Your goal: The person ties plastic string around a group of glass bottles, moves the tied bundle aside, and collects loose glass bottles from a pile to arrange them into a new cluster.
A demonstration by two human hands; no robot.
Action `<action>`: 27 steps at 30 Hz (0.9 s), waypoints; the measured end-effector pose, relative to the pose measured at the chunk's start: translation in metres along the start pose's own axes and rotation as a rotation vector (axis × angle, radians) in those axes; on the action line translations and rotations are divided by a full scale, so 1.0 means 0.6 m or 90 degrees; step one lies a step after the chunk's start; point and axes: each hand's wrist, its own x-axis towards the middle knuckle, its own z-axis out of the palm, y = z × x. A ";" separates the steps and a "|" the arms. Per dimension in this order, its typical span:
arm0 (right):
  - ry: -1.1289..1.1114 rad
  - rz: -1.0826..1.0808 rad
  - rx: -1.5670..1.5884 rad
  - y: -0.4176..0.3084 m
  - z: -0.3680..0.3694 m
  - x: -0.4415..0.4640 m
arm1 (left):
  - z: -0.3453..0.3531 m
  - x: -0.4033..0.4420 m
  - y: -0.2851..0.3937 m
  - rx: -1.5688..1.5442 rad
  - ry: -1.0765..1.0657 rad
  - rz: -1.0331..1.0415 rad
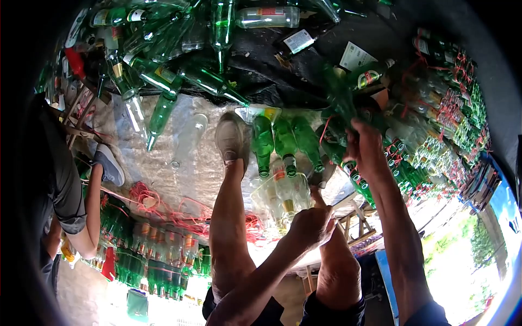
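My right hand [364,145] is closed around the neck of a green bottle [339,92], which is blurred and points up and away. In front of my shins, my left hand [311,225] is curled with the fingers closed. What it holds, if anything, is hidden. Between my shoes, three green bottles [284,137] lie side by side, necks towards me. Several clear bottles [281,187] are grouped just nearer, beside my left hand. Close to my right hand, more green bottles [356,182] lie with red string about them.
Loose green bottles [163,111] are heaped on black sheeting [255,70] ahead. Tied bundles of bottles [435,141] are stacked at right. Red string [190,217] is tangled at left, near standing bottles [163,271]. Another person's leg and shoe [110,164] are at far left.
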 end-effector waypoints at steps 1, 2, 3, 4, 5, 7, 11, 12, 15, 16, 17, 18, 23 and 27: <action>-0.031 0.011 -0.058 0.005 -0.001 -0.012 | 0.000 -0.001 0.000 0.001 -0.002 -0.004; -0.087 0.006 -0.177 0.015 -0.010 -0.011 | 0.000 0.000 0.001 0.002 -0.004 -0.009; -0.105 -0.208 -0.418 0.042 -0.007 -0.001 | 0.000 0.000 0.001 0.004 -0.007 -0.014; -0.123 -0.360 -0.562 0.066 -0.004 0.005 | 0.001 -0.002 0.000 -0.003 -0.001 -0.010; -0.092 -0.537 -0.729 0.079 0.006 0.003 | 0.003 -0.003 -0.003 -0.010 0.004 -0.005; -0.011 -0.726 -0.868 0.086 0.036 -0.011 | 0.004 -0.004 -0.005 -0.017 0.008 0.003; -0.023 -0.723 -0.875 0.073 0.095 -0.020 | 0.003 -0.005 -0.005 -0.033 0.009 0.007; -0.020 -0.653 -0.862 0.071 0.110 -0.019 | 0.004 -0.005 -0.006 -0.040 0.011 0.007; -0.001 -0.544 -0.828 0.067 0.152 -0.013 | 0.003 -0.005 -0.005 -0.027 -0.004 -0.008; -0.002 -0.549 -0.829 0.068 0.159 -0.014 | 0.002 -0.006 -0.004 -0.031 -0.004 -0.008; -0.002 -0.555 -0.832 0.067 0.165 -0.013 | 0.001 -0.008 -0.004 -0.035 -0.005 -0.006; 0.001 -0.562 -0.835 0.064 0.171 -0.011 | -0.005 -0.006 -0.002 -0.037 -0.004 -0.002; 0.002 -0.580 -0.855 0.060 0.190 -0.016 | -0.017 -0.006 0.006 -0.033 -0.006 0.005; -0.044 -0.605 -0.934 0.040 0.195 -0.029 | -0.020 -0.009 0.007 -0.046 0.020 0.042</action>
